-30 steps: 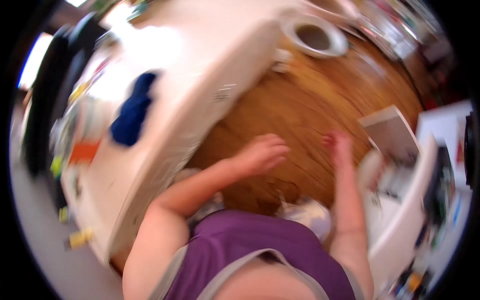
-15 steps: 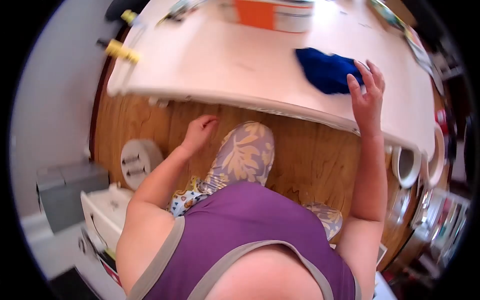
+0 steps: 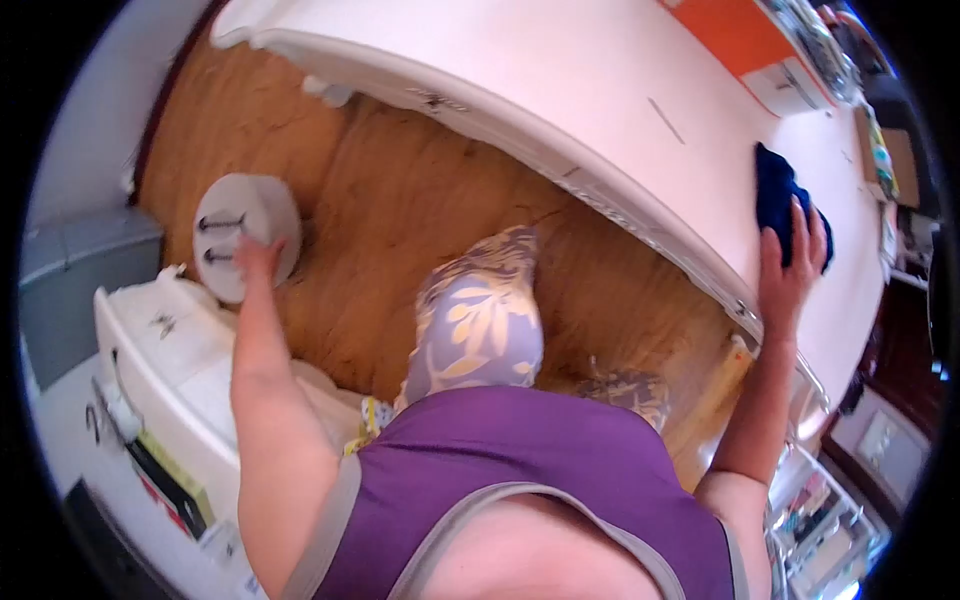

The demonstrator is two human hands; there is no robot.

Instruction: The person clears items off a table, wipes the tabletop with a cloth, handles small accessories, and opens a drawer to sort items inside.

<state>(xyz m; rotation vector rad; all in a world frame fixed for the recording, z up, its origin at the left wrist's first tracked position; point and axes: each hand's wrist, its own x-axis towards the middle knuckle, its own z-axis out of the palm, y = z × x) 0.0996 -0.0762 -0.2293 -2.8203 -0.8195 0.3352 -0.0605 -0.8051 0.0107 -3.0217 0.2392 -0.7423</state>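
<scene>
On the white table [image 3: 560, 90], a dark blue cloth [image 3: 774, 190] lies crumpled near the right part of the front edge. My right hand [image 3: 793, 272] rests on the cloth's near side, fingers spread and stretched forward over it. Whether the fingertips press into the fabric cannot be seen clearly. Down to the left, my left hand [image 3: 262, 262] is at a round, pale stool [image 3: 222, 275] with dark fishbone-like marks on its top. Its fingers are apart and slightly blurred, overlapping the seat; contact is hard to judge. Nothing shows in that hand.
An orange and white box [image 3: 725, 35] stands at the back of the table. A white drawer cabinet [image 3: 170, 335] and a grey bin [image 3: 85, 270] are on the left. Wooden floor [image 3: 350, 220] lies between stool and table. At lower right is a rack [image 3: 825, 530] with items.
The view has turned right. My left hand has gone from a loosely closed pose over the floor to the stool, its fingers opening. My right hand remains at the blue cloth.
</scene>
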